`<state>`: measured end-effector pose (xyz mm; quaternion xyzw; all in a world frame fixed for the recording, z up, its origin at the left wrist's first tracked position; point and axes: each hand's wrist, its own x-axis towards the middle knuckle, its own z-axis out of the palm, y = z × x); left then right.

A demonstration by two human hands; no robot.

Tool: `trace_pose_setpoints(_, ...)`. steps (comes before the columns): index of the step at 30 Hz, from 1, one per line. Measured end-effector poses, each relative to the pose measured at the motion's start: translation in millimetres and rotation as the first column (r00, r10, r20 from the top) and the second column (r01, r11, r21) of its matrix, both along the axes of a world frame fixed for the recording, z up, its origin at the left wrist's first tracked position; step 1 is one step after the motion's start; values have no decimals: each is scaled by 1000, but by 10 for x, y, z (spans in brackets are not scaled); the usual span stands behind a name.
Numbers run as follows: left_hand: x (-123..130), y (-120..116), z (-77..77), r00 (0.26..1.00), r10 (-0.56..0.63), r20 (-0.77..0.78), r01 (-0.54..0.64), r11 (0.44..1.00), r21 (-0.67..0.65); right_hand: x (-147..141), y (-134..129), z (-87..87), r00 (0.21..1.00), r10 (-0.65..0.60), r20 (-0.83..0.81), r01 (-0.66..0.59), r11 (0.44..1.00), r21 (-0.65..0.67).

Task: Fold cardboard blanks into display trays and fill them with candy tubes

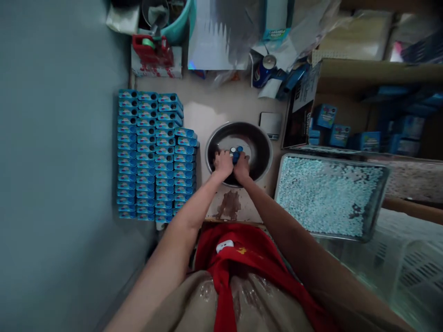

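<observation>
Just beyond the red apron (pixel 242 240), on the pale table (pixel 197 87), a metal bowl (pixel 265 143) sits squarely before the body, probably so both arms reach it evenly. Low inside it, the left hand (pixel 224 162) and right hand (pixel 242 167) come together with bent fingers around small blue and white pieces (pixel 236 157); whether either pinches one, I cannot tell. The bowl's raised wall likely stops the pieces rolling off. Blue packets (pixel 145 157) stand left in tight rows, perhaps for easy counting; a tray of pale bits (pixel 321 193) lies right, within reach. A brown stain marks the tabletop. Farther off are a small scale (pixel 270 123), an open carton (pixel 346 74) and a drink can (pixel 263 71); a plain wall (pixel 58 138) closes the left side.
</observation>
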<state>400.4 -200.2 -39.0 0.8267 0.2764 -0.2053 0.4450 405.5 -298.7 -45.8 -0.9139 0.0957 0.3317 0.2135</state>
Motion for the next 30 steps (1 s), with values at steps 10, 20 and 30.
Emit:
trace_pose_setpoints(10, 219, -12, -70, 834, 529, -157, -542, 732, -413, 285, 8, 466, 978, 163, 127, -197, 920, 340)
trace_pose_setpoints(20, 192, 300, 358, 536, 585, -609, -660, -159, -734, 408, -268, 879, 918, -396, -8, 307, 700, 645)
trace_pose_setpoints(30, -543, 1415, 729, 447, 608, -656, -585, -355, -729, 776, 1185, 818, 970, -45, 237, -124, 750, 650)
